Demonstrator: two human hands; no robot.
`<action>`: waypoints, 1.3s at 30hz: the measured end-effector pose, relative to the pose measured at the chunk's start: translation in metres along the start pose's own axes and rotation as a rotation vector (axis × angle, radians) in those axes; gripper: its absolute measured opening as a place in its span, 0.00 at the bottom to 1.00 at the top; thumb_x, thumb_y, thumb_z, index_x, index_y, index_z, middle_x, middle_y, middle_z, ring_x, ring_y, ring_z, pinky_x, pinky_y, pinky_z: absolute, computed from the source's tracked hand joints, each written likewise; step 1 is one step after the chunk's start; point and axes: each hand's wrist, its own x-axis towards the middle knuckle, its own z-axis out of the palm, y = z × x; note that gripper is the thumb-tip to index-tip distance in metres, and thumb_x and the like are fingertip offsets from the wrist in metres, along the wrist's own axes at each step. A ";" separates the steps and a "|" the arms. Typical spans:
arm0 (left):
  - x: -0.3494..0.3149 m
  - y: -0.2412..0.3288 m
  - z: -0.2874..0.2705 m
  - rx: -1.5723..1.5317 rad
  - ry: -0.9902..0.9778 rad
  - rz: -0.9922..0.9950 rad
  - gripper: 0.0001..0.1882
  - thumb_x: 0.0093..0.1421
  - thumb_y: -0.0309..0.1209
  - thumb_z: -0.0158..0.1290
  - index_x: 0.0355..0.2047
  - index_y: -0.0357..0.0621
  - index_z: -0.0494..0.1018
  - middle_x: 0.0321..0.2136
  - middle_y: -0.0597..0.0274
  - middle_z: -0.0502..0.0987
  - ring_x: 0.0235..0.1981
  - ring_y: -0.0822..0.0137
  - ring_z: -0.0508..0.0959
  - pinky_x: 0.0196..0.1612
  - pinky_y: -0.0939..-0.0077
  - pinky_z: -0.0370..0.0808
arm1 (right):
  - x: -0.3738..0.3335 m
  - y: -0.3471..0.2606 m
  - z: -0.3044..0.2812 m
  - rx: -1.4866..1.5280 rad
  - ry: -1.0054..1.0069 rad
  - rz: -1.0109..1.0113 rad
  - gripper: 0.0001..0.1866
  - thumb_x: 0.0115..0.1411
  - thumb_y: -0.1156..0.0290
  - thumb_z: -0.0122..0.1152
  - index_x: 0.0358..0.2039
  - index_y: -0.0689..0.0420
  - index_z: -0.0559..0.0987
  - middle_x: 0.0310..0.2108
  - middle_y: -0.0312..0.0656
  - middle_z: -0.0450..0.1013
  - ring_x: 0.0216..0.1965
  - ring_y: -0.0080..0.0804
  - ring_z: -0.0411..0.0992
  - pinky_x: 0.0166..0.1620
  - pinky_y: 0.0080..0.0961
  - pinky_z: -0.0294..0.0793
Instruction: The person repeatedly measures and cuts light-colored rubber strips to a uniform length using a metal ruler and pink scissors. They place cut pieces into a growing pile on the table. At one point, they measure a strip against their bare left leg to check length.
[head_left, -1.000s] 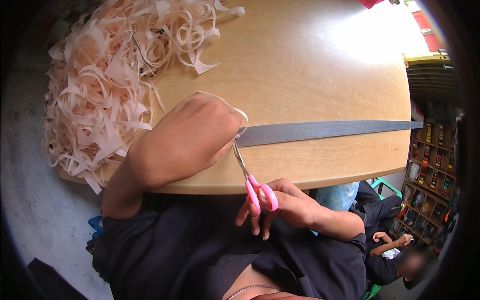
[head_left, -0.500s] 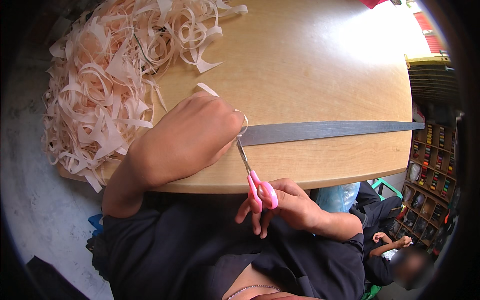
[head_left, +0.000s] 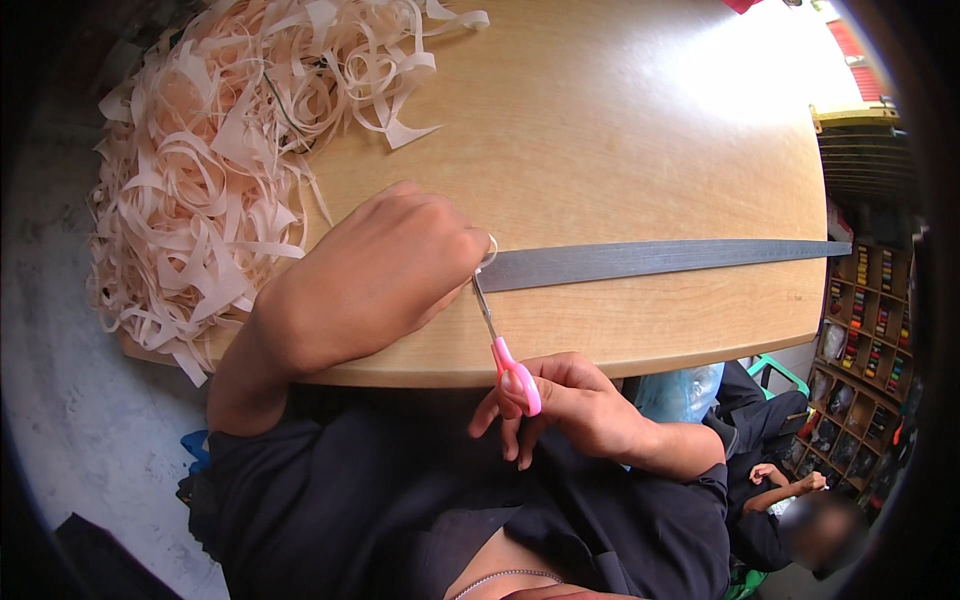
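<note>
Pink-handled scissors (head_left: 518,385) sit in my right hand (head_left: 580,405), below the table's near edge, thumb and fingers at the loops. Their blades point up and away, with the tips beside the thumb side of my left hand (head_left: 385,265). That hand is closed, its back turned up, over the near part of the table. A thin pale strip (head_left: 491,250) curls out of it just above the scissor tips; the fingers and the rest of the strip are hidden beneath the hand. Just to the right, a long steel ruler (head_left: 650,262) lies flat on the tabletop.
A large heap of pale pink fabric strips (head_left: 200,200) covers the left side of the wooden table (head_left: 600,130). Beyond its right edge stand shelves with coloured spools (head_left: 870,320). Another person (head_left: 775,510) sits at lower right, near a green stool (head_left: 780,372) and a blue plastic bag (head_left: 680,392).
The scissors' handles have come together, so the blades are closed now. A strip end that stuck out beyond my left hand is no longer visible. My left hand has barely moved.
</note>
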 end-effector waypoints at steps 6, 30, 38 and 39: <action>0.001 -0.001 -0.002 0.005 -0.041 -0.029 0.06 0.61 0.28 0.59 0.31 0.37 0.76 0.29 0.48 0.78 0.38 0.45 0.79 0.46 0.54 0.74 | -0.001 -0.002 0.002 -0.079 0.021 -0.002 0.22 0.77 0.55 0.52 0.36 0.64 0.78 0.44 0.56 0.81 0.32 0.30 0.80 0.34 0.27 0.84; 0.007 -0.007 -0.002 -0.006 0.028 0.013 0.06 0.60 0.29 0.60 0.33 0.39 0.77 0.34 0.52 0.77 0.43 0.49 0.77 0.49 0.56 0.74 | -0.017 -0.064 -0.052 -1.636 1.324 -0.720 0.11 0.51 0.68 0.78 0.32 0.58 0.85 0.50 0.49 0.79 0.50 0.48 0.77 0.50 0.39 0.76; 0.016 -0.006 0.003 0.036 0.098 0.122 0.07 0.61 0.29 0.60 0.36 0.38 0.78 0.39 0.56 0.78 0.48 0.54 0.76 0.53 0.59 0.73 | 0.001 -0.095 -0.068 -1.569 1.345 -0.615 0.09 0.55 0.70 0.75 0.35 0.58 0.88 0.47 0.45 0.82 0.47 0.43 0.79 0.50 0.36 0.77; 0.017 -0.006 0.006 0.045 0.118 0.133 0.07 0.61 0.29 0.60 0.36 0.39 0.78 0.39 0.56 0.78 0.48 0.55 0.76 0.53 0.60 0.73 | 0.004 -0.093 -0.067 -1.629 1.328 -0.637 0.07 0.56 0.70 0.74 0.34 0.57 0.88 0.45 0.44 0.81 0.48 0.43 0.78 0.50 0.37 0.77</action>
